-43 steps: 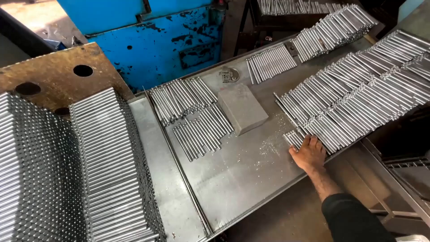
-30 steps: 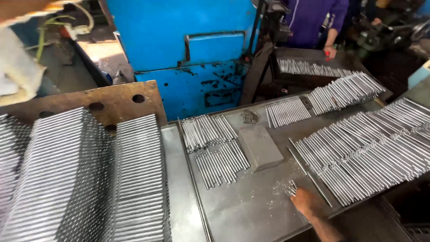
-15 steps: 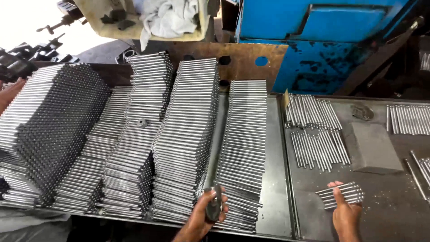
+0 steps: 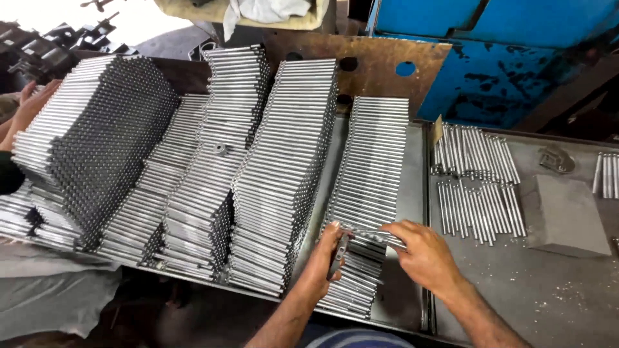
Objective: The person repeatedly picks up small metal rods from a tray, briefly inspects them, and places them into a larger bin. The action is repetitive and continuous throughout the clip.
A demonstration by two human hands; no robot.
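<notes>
Across both hands (image 4: 422,254), rods (image 4: 371,233) crosswise.

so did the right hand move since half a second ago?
Yes. The right hand went left, off the tray onto the rod stack.

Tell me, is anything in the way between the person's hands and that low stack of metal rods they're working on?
Nothing visible. The right hand lays a few rods on the low stack, and the left hand rests on its edge holding a dark tool.
</notes>
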